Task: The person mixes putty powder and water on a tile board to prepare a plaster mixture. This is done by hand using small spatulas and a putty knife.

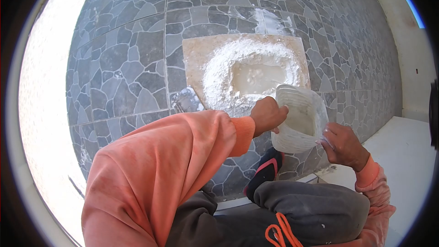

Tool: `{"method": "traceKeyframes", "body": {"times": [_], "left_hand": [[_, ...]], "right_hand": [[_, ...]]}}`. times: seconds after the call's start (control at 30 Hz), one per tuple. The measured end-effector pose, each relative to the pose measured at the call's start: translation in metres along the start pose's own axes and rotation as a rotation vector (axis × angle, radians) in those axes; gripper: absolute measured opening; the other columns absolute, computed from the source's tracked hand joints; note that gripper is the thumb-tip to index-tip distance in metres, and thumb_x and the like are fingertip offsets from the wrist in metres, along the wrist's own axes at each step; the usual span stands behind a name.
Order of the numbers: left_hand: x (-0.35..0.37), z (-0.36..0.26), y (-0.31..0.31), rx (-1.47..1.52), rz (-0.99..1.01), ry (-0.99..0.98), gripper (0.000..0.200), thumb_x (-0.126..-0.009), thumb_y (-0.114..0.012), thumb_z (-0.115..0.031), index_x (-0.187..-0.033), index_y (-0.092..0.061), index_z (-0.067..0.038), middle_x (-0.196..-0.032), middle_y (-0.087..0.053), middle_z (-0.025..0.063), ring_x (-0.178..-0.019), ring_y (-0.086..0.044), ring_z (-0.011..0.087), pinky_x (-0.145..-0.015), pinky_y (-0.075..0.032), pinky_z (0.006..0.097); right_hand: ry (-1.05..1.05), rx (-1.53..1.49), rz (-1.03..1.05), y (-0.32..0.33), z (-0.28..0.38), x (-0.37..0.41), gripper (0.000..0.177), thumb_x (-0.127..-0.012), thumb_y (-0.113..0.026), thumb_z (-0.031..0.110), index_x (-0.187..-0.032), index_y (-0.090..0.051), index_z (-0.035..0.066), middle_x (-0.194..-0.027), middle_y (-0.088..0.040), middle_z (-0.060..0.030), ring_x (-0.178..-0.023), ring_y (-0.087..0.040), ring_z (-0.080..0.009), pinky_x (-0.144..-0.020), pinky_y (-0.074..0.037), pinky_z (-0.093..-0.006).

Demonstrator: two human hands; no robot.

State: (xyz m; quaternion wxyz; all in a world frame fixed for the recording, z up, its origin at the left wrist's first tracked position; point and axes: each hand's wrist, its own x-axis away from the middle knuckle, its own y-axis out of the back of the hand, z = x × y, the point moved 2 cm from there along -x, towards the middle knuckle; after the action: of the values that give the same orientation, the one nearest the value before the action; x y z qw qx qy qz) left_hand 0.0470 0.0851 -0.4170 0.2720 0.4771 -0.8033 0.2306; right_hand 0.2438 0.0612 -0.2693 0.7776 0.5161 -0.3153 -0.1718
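My left hand is closed on the left rim of a translucent plastic container, which tilts toward the powder. My right hand grips the container's lower right edge, its fingertips whitened. A little cloudy liquid shows inside the container. Just beyond it, a ring of white powder lies on a beige tile. Milky liquid pools in the middle of that ring, with small bubbles or lumps on its surface. The container's front corner overlaps the ring's near right side.
A flat blade-like tool smeared with white lies at the tile's left corner. Grey stone-patterned floor surrounds the tile, with a white smear behind it. A sandalled foot is below the container. A white ledge stands at right.
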Motion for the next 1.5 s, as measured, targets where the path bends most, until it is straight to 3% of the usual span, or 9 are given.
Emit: {"method": "traceKeyframes", "body": {"times": [0.3, 0.93, 1.2, 1.3, 1.43, 1.5], "left_hand": [[0.005, 0.002, -0.004, 0.048, 0.002, 0.016, 0.046, -0.091, -0.056, -0.031, -0.074, -0.061, 0.012, -0.071, -0.065, 0.0181, -0.063, -0.071, 0.0247, -0.054, -0.055, 0.0304], [0.026, -0.004, 0.000, 0.027, 0.198, 0.000, 0.053, -0.095, -0.054, -0.039, -0.097, -0.061, 0.014, -0.090, -0.064, 0.0168, -0.073, -0.071, 0.0227, -0.064, -0.060, 0.0277], [0.044, -0.013, 0.044, -0.124, 0.243, -0.013, 0.058, -0.096, -0.052, -0.045, -0.099, -0.062, 0.011, -0.098, -0.065, 0.0196, -0.081, -0.071, 0.0255, -0.072, -0.060, 0.0302], [0.055, -0.018, 0.087, -0.221, 0.132, 0.000, 0.057, -0.097, -0.049, -0.046, -0.097, -0.063, 0.009, -0.100, -0.067, 0.0218, -0.083, -0.072, 0.0269, -0.073, -0.061, 0.0315], [0.056, 0.000, 0.159, -0.250, -0.106, -0.037, 0.058, -0.096, -0.052, -0.046, -0.113, -0.060, 0.009, -0.097, -0.068, 0.0187, -0.076, -0.072, 0.0219, -0.069, -0.061, 0.0306], [0.063, 0.006, 0.190, -0.284, -0.269, -0.036, 0.056, -0.095, -0.054, -0.046, -0.109, -0.062, 0.007, -0.094, -0.069, 0.0176, -0.071, -0.072, 0.0217, -0.066, -0.060, 0.0297]], "right_hand": [[0.001, 0.014, 0.016, 0.000, 0.002, 0.005, 0.018, -0.073, -0.070, 0.004, -0.084, -0.056, 0.000, -0.080, -0.054, -0.0134, -0.071, -0.057, -0.0309, -0.058, -0.048, -0.0397], [0.008, 0.003, -0.032, 0.002, 0.010, 0.021, 0.017, -0.074, -0.069, 0.005, -0.083, -0.055, 0.001, -0.080, -0.054, -0.0138, -0.071, -0.057, -0.0323, -0.058, -0.048, -0.0403], [-0.013, -0.004, -0.028, 0.003, 0.009, 0.026, 0.017, -0.074, -0.069, 0.004, -0.082, -0.055, 0.000, -0.079, -0.053, -0.0139, -0.070, -0.057, -0.0327, -0.057, -0.048, -0.0405], [-0.010, -0.004, -0.044, 0.000, 0.007, 0.030, 0.017, -0.075, -0.069, 0.005, -0.082, -0.055, 0.000, -0.079, -0.053, -0.0140, -0.069, -0.057, -0.0331, -0.057, -0.047, -0.0410], [-0.012, 0.011, -0.044, -0.001, 0.005, 0.035, 0.017, -0.075, -0.069, 0.005, -0.082, -0.054, 0.001, -0.078, -0.053, -0.0142, -0.067, -0.057, -0.0335, -0.056, -0.047, -0.0414], [-0.010, 0.014, -0.046, -0.001, 0.005, 0.036, 0.017, -0.076, -0.069, 0.005, -0.082, -0.054, 0.001, -0.078, -0.053, -0.0144, -0.066, -0.057, -0.0337, -0.056, -0.046, -0.0415]]}}
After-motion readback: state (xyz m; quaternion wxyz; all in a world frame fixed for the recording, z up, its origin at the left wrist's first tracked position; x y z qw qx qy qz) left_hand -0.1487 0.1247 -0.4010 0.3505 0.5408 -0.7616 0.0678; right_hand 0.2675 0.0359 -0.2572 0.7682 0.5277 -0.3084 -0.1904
